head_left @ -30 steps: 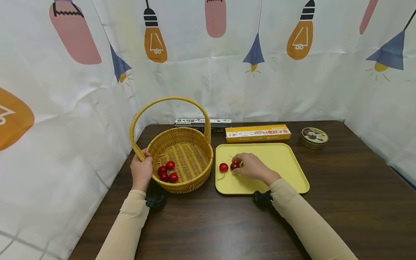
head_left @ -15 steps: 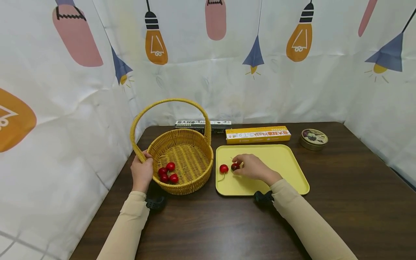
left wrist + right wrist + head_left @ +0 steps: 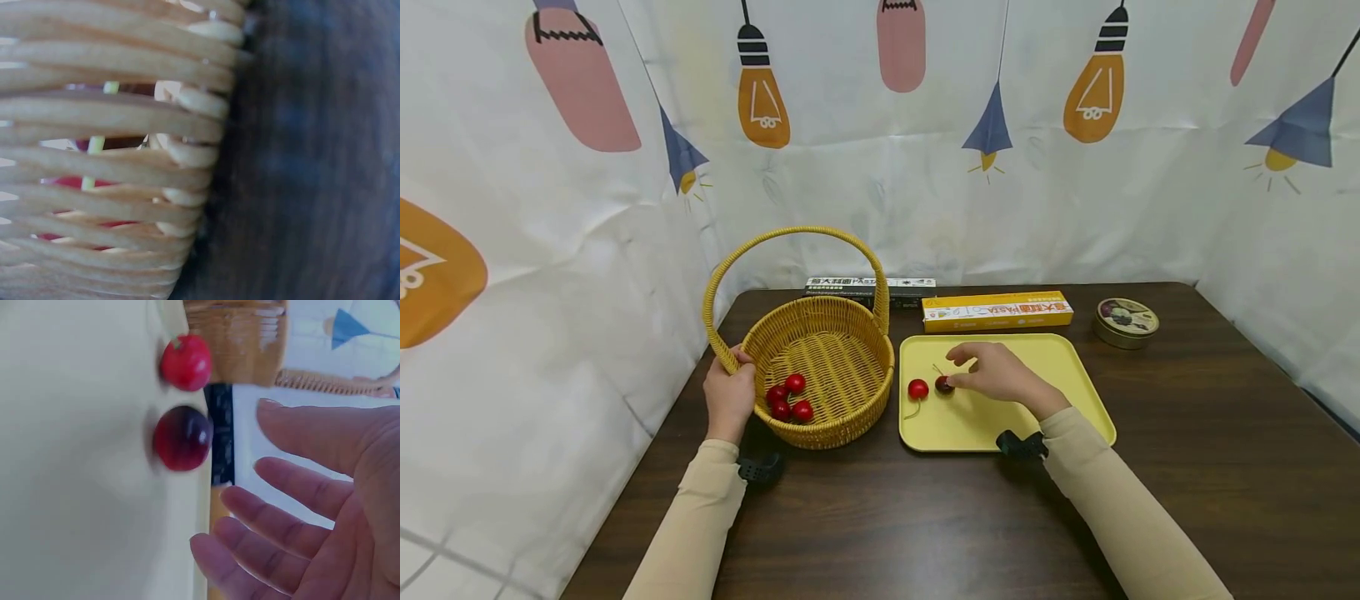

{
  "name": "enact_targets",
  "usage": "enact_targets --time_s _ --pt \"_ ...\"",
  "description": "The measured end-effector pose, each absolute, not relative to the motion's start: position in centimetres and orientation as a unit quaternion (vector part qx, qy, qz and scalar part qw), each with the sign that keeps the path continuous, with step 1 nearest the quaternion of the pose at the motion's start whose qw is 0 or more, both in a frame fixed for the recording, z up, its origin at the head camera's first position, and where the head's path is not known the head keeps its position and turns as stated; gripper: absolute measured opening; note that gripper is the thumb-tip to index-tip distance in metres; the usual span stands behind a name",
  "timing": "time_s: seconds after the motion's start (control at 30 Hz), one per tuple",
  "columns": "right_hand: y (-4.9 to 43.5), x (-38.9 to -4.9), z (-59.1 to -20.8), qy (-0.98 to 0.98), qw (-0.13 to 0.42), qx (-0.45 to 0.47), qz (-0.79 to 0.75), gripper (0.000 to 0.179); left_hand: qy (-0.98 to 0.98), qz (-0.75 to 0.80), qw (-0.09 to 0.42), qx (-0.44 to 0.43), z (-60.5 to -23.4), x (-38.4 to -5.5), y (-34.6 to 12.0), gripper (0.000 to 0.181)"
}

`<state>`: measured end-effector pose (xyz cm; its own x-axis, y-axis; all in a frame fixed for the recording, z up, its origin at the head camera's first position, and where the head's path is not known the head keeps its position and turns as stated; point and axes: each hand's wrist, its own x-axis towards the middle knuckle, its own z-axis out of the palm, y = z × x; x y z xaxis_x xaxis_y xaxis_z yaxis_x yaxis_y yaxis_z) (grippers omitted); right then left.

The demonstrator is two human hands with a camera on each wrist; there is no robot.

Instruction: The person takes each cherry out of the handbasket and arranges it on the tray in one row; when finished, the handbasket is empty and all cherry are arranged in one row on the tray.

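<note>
My left hand point(image 3: 728, 402) grips the yellow wicker basket point(image 3: 838, 430) at its left side, where the arched handle meets the rim. Several red cherries point(image 3: 795, 382) lie inside, near that side. In the left wrist view the basket's woven wall point(image 3: 112, 169) fills the left, with bits of red showing through the gaps. Over the yellow tray point(image 3: 1037, 367), my right hand point(image 3: 996, 372) has its fingers apart and holds nothing. Close beside its thumb sits a dark red cherry point(image 3: 183, 439) with a stem. A brighter red cherry point(image 3: 186, 364) lies left of it on the tray.
Behind the tray lies a yellow pasta box point(image 3: 997, 312), with a black and white box point(image 3: 910, 292) behind the basket. A round tin point(image 3: 1125, 322) stands at the back right. Everything rests on a dark wood table point(image 3: 925, 525), with a printed curtain point(image 3: 880, 183) around it.
My right hand has let go of the dark red cherry and drawn back slightly to the right, fingers spread. The left hand and basket have stayed in place.
</note>
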<state>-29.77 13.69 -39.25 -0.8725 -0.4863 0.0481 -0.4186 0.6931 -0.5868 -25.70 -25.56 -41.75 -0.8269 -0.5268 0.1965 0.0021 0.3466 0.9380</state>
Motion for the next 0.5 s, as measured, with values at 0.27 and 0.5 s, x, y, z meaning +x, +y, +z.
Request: enact_targets --time_s 0.27,0.5 --pt "10.7 -28.0 -38.5 0.885 0.012 -0.268 -0.38 0.027 -0.786 -0.546 0.236 0.17 -41.8 -25.7 -25.7 0.016" --pt "8.2 -25.9 -38.4 0.831 -0.074 -0.356 -0.422 0.019 -0.788 -0.541 0.24 0.169 -41.8 -25.6 -25.7 0.013"
